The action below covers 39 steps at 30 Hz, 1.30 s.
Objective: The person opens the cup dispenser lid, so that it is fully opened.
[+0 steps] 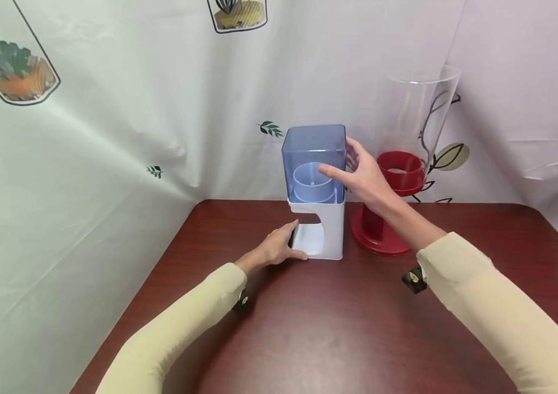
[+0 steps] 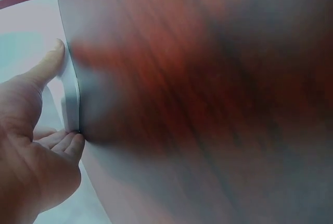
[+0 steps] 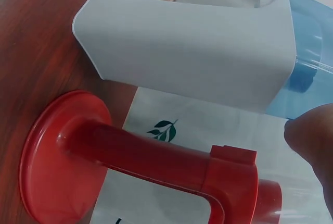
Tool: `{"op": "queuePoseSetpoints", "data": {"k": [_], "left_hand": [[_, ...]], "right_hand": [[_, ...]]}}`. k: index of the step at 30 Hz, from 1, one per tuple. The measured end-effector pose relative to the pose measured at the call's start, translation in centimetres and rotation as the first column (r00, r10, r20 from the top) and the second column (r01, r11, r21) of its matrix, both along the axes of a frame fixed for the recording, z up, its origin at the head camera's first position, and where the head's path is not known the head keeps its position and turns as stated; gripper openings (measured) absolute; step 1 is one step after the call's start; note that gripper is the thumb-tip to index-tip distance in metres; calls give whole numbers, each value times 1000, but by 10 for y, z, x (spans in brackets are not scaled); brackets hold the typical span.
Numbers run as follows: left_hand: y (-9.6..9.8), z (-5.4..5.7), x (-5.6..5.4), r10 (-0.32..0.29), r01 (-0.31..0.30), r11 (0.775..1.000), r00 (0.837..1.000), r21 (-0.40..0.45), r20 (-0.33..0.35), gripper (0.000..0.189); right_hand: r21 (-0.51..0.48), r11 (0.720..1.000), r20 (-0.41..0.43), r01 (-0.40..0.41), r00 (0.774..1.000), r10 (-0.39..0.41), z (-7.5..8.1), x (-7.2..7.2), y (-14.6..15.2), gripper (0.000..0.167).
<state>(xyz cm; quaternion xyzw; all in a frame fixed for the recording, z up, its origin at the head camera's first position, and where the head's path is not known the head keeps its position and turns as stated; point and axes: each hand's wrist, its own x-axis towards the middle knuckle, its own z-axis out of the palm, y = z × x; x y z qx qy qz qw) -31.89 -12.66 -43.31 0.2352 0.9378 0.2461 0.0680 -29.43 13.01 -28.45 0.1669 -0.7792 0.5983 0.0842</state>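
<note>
A dispenser with a white base (image 1: 334,235) and a see-through blue square container (image 1: 303,139) on top stands upright near the back of the table. Inside the container, a round raised cup shape shows through the wall. My left hand (image 1: 276,246) grips the base low on its left side, thumb at the front edge; in the left wrist view the thumb and fingers straddle the white rim (image 2: 70,96). My right hand (image 1: 364,178) holds the container at its right side, thumb across the front and fingers around the back, partly hidden.
Just right of the dispenser is a red stand (image 1: 379,241) with a round foot, carrying a tall clear cylinder (image 1: 409,109). My right forearm passes in front of it. A printed white cloth (image 1: 160,109) hangs behind the dark red wooden table (image 1: 328,323).
</note>
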Motion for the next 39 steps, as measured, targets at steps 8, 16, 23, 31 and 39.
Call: {"op": "queuePoseSetpoints", "data": {"k": [8, 16, 23, 31, 39], "left_hand": [[-1, 0, 15, -8, 8, 999, 1000, 33, 2, 111], [-2, -1, 30, -22, 21, 997, 1000, 69, 11, 111], [-5, -6, 48, -29, 30, 996, 999, 80, -17, 109], [-1, -5, 66, -39, 42, 996, 999, 81, -36, 108], [-4, -28, 71, -93, 114, 987, 980, 114, -175, 107]], "right_hand": [[15, 1000, -4, -4, 1000, 4, -1, 14, 7, 93], [29, 999, -46, 28, 999, -27, -5, 29, 9, 91], [24, 999, -62, 30, 998, -29, -9, 42, 9, 89], [52, 997, -98, 47, 994, -42, -7, 63, 14, 84], [38, 999, -112, 34, 993, -29, -8, 80, 19, 81]]}}
